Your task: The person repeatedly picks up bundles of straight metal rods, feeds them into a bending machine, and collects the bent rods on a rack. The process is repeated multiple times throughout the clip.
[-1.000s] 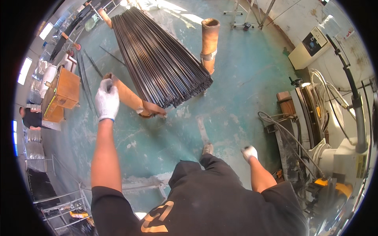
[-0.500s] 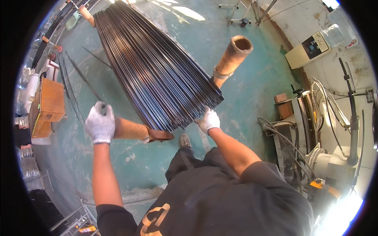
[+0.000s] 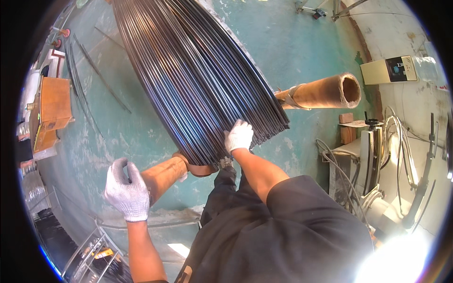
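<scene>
The green floor point(image 3: 302, 42) fills most of what I see, worn pale in patches around seven o'clock. Across it, from twelve o'clock down to the centre, lies a big bundle of dark rods point(image 3: 188, 75), fanned a little wider at the near end, where the cut tips line up from six o'clock toward three o'clock. The bundle rests on two brown pipes: one pipe point(image 3: 325, 92) sticks out from under it at three o'clock, its open mouth facing right, and the near pipe point(image 3: 163, 177) comes out from under the rod ends at about seven o'clock. My black shirt point(image 3: 292, 236) takes up the lower middle. At nine o'clock a brown box point(image 3: 52, 106) sits at the edge of the floor, and a few loose rods point(image 3: 101, 78) lie on the floor between it and the bundle. A beige cabinet point(image 3: 389, 70) stands against the wall at two o'clock, with a tangle of hoses point(image 3: 396, 141) below it at four o'clock. My left hand point(image 3: 126, 191), in a white glove, lies on the end of the near pipe with the fingers curled loosely over it, not clamped. My right hand point(image 3: 239, 136), also gloved, presses on the near tips of the rods at the centre, fingers bent together against them; whether it grips any single rod I cannot tell.
</scene>
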Motion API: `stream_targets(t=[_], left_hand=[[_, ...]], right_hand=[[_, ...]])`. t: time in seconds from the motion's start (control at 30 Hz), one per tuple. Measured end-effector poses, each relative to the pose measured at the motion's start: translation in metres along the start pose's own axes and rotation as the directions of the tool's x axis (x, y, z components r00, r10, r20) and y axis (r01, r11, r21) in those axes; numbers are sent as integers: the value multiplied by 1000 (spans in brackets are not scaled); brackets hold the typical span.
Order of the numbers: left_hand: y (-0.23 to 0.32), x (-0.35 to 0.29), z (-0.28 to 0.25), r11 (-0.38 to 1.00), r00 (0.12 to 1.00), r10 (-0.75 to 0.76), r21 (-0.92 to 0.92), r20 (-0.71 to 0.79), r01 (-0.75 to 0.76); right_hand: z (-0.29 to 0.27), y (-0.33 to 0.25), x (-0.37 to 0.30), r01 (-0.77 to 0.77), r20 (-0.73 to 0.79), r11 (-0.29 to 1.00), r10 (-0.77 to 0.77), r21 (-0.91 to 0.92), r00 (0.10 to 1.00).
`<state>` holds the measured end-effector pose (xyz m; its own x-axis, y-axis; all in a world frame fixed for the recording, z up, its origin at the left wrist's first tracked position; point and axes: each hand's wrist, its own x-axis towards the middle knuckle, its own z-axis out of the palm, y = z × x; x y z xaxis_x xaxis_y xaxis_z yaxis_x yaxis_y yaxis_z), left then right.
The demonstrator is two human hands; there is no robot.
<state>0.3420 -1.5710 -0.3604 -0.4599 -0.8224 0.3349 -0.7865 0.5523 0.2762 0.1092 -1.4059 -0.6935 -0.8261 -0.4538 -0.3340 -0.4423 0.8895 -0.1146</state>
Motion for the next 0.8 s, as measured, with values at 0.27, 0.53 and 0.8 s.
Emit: stream_targets(t=[0.27, 0.53, 0.8], left_hand=[[7, 3, 0, 997, 996, -81, 0, 33, 81], [7, -2, -4, 999, 999, -39, 30, -12, 39], [-2, -15, -7, 992, 982, 114, 78, -152, -103]], right_hand=[[25, 35, 10, 157, 132, 978, -175, 137, 976], [-49, 49, 28, 15, 404, 938, -163, 345, 900], [-87, 65, 18, 17, 464, 882, -265, 471, 845]])
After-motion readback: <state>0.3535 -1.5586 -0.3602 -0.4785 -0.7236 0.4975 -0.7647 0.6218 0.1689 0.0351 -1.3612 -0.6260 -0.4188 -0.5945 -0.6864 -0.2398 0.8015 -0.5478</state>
